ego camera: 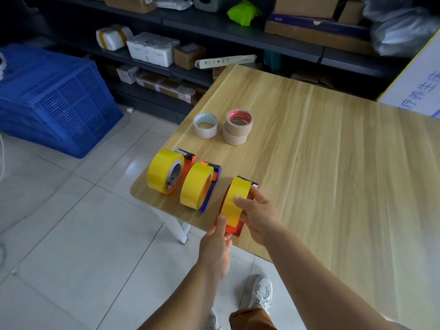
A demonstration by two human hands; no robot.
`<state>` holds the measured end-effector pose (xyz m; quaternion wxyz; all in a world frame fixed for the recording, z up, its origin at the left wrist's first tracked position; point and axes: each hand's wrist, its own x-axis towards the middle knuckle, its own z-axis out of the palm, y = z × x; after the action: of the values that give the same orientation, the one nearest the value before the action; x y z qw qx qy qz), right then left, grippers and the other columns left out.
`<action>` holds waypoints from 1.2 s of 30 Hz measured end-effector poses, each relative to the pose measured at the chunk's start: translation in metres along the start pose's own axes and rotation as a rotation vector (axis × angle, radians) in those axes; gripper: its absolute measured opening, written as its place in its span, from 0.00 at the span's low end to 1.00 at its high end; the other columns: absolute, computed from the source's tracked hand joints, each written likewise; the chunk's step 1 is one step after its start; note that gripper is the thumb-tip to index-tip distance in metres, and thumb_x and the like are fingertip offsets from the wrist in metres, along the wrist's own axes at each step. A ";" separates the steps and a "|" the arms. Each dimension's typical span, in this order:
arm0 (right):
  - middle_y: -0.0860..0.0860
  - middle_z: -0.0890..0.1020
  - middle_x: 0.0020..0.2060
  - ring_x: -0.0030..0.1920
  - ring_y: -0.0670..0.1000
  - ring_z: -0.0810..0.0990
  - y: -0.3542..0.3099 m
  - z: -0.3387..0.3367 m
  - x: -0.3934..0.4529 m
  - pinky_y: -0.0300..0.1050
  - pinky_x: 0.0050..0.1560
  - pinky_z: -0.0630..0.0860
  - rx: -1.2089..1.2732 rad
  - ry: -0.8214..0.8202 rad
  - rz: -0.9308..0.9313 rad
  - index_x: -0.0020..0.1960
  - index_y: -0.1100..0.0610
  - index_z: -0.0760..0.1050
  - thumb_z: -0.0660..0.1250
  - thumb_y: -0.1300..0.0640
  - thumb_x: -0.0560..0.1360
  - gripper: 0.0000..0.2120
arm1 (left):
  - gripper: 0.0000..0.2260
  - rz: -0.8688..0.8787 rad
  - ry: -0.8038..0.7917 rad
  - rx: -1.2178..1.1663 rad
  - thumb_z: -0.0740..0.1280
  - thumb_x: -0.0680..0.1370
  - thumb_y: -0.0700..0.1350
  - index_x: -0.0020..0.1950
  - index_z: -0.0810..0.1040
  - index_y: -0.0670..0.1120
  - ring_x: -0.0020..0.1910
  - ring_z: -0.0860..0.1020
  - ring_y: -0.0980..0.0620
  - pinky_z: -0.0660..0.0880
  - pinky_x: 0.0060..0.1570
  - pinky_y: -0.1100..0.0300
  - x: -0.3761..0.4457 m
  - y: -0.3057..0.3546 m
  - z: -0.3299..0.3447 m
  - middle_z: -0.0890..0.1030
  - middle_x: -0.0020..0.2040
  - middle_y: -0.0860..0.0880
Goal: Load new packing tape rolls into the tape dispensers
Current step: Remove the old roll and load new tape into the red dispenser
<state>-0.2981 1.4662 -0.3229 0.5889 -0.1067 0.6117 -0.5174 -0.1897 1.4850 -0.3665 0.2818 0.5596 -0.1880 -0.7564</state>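
While both my forearms reach up and forward from the bottom of the view, my hands meet on the red dispenser (232, 228) that stands at the near edge of the wooden surface (321, 151), a yellow tape roll (235, 201) seated upright in it. My right hand (258, 219) comes in from the right with the wrist bent inward; its thumb lies across the yellow face of the roll and its fingers (256, 192) curl round the far side by the dispenser's black cutter end, so it grips the roll and dispenser together. My left hand (215, 252) comes from below, off the surface's edge, knuckles toward me; its extended finger presses against the near side of the roll and the red frame, while the rest of that hand is loosely curled, and I cannot tell whether it pinches anything. Further left along the same edge, towards the near left corner, stand two more loaded dispensers: a purple dispenser (210, 198) carrying a yellow roll, and just beside it an orange dispenser (188, 163) with a yellow roll at the corner itself. Towards the far left edge lie a single beige roll (205, 126) flat on the surface and, near it, a stack of two brown rolls (237, 128).
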 end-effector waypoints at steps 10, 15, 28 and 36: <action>0.55 0.83 0.50 0.51 0.57 0.82 0.003 -0.001 -0.003 0.54 0.53 0.80 -0.031 -0.034 -0.008 0.53 0.48 0.76 0.69 0.66 0.74 0.14 | 0.24 0.089 0.273 0.274 0.66 0.76 0.58 0.67 0.70 0.48 0.61 0.76 0.45 0.73 0.57 0.52 -0.010 0.006 0.003 0.77 0.64 0.46; 0.52 0.84 0.44 0.45 0.52 0.83 0.002 0.002 -0.006 0.49 0.48 0.81 -0.044 0.015 -0.038 0.49 0.48 0.76 0.69 0.67 0.74 0.14 | 0.18 0.358 0.247 0.472 0.65 0.77 0.56 0.66 0.73 0.53 0.58 0.75 0.49 0.73 0.52 0.54 -0.016 0.023 0.015 0.76 0.57 0.53; 0.50 0.79 0.39 0.40 0.49 0.79 -0.008 0.004 -0.009 0.52 0.57 0.78 -0.167 0.039 0.010 0.41 0.46 0.72 0.69 0.66 0.74 0.16 | 0.17 0.344 0.249 0.576 0.66 0.77 0.53 0.63 0.77 0.47 0.50 0.72 0.50 0.71 0.50 0.55 -0.014 0.037 0.016 0.76 0.50 0.52; 0.53 0.79 0.59 0.49 0.52 0.79 -0.010 0.004 -0.015 0.45 0.45 0.76 -0.709 0.173 -0.207 0.72 0.53 0.65 0.67 0.53 0.75 0.26 | 0.24 0.599 0.282 1.193 0.66 0.78 0.51 0.71 0.67 0.45 0.67 0.72 0.45 0.73 0.62 0.51 -0.018 0.047 0.018 0.73 0.68 0.47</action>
<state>-0.2951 1.4707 -0.3055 0.4060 -0.3211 0.7863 -0.3374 -0.1926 1.4594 -0.3191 0.1439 0.6362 -0.6811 -0.3326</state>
